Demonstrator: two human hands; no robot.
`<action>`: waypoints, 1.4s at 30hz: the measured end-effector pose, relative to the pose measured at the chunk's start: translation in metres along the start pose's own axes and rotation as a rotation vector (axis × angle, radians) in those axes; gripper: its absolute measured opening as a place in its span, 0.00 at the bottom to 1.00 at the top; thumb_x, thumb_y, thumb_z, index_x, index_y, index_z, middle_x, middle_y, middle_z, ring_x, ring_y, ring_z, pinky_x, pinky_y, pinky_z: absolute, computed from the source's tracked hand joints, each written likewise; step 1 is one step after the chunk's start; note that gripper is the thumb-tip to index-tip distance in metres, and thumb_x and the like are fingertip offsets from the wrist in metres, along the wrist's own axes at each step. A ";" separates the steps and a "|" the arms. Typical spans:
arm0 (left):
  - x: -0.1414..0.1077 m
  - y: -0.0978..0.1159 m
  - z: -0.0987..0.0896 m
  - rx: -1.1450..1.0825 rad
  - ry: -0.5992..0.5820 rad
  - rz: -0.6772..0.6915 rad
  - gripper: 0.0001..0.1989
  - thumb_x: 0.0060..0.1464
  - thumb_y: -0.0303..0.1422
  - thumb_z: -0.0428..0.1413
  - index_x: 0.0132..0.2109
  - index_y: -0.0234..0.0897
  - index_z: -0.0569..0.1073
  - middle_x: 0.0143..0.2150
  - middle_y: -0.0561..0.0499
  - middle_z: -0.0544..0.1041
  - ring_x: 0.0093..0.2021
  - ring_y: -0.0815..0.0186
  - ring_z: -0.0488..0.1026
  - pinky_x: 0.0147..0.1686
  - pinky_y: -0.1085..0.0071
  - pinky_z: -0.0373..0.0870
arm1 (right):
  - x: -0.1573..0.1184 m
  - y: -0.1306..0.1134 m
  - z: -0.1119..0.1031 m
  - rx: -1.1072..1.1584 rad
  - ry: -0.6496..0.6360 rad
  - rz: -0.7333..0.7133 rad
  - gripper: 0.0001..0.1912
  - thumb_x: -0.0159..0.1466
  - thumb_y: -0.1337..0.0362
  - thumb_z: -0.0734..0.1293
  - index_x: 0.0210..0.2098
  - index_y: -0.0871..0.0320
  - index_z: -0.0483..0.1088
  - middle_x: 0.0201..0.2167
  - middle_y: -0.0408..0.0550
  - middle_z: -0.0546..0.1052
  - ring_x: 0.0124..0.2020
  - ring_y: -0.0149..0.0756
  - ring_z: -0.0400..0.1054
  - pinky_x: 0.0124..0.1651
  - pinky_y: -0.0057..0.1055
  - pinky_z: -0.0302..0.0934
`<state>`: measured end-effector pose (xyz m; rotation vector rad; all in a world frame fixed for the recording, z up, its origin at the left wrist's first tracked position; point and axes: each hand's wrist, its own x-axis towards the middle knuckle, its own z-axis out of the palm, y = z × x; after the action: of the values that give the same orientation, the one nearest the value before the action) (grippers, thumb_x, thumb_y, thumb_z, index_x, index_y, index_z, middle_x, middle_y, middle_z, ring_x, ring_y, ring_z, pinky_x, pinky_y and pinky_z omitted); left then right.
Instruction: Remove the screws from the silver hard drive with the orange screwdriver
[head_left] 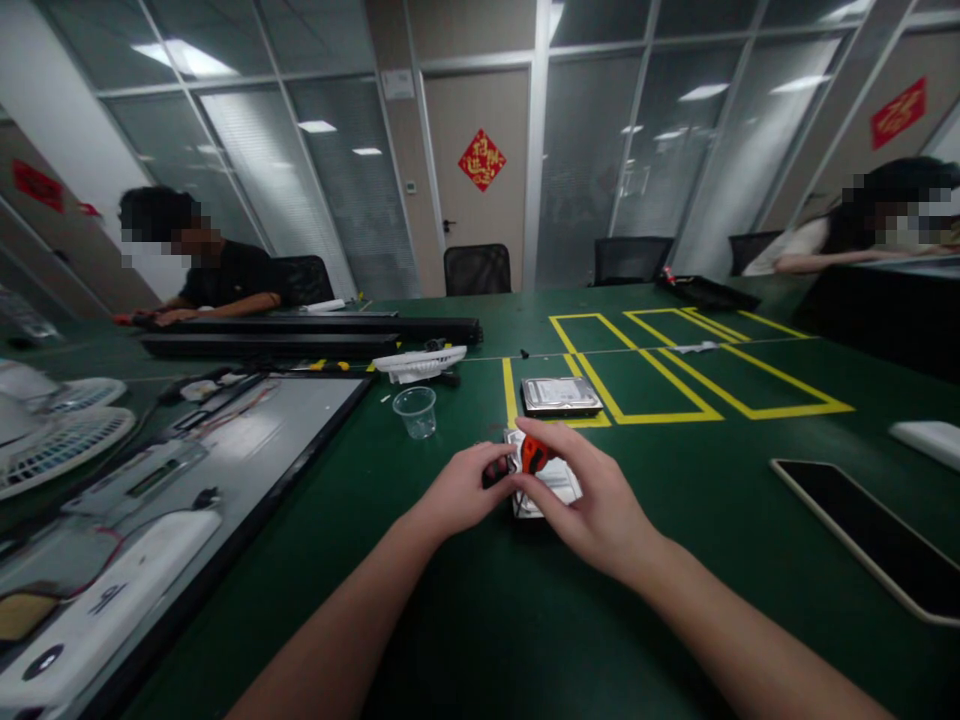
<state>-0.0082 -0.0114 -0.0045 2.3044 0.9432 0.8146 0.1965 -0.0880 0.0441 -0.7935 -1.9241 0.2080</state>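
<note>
Grasping an orange-and-black tool (534, 455) between thumb and fingers, the right grip (600, 505) is over the near hard drive (561, 480), which sits on the green counter (465, 620). Left grip (466, 487) curls just left of the tool, by a dark piece (496, 470); whether clenched on it, cannot tell. Tool's long axis unclear, foreshortened; right is nearer. Second hard drive (561, 396) lies just beyond.

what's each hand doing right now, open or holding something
Left hand: fingers curled beside the orange-and-black tool; whether it grips anything cannot be told.
Right hand: closed, holding that tool.
</note>
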 end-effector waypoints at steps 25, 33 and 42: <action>0.000 -0.004 0.001 0.039 0.002 0.008 0.15 0.67 0.40 0.61 0.55 0.38 0.80 0.44 0.47 0.80 0.42 0.57 0.75 0.45 0.63 0.71 | 0.003 0.000 0.001 0.004 0.022 -0.004 0.30 0.71 0.66 0.71 0.69 0.45 0.64 0.52 0.50 0.78 0.50 0.41 0.76 0.54 0.40 0.75; 0.000 0.002 -0.002 0.035 -0.014 -0.026 0.14 0.66 0.38 0.61 0.54 0.38 0.81 0.47 0.46 0.81 0.45 0.56 0.76 0.44 0.64 0.70 | -0.001 -0.004 0.000 0.046 -0.036 0.054 0.35 0.72 0.68 0.67 0.75 0.48 0.55 0.61 0.53 0.77 0.56 0.43 0.77 0.61 0.43 0.73; -0.001 -0.001 -0.001 0.026 -0.005 0.019 0.15 0.67 0.42 0.60 0.54 0.38 0.80 0.44 0.47 0.80 0.42 0.58 0.75 0.43 0.64 0.70 | 0.003 -0.001 0.000 0.002 -0.010 0.016 0.31 0.72 0.66 0.70 0.72 0.45 0.62 0.53 0.51 0.78 0.51 0.43 0.76 0.54 0.42 0.75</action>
<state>-0.0095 -0.0111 -0.0048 2.3404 0.9366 0.8081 0.1951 -0.0874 0.0469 -0.8078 -1.9272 0.2239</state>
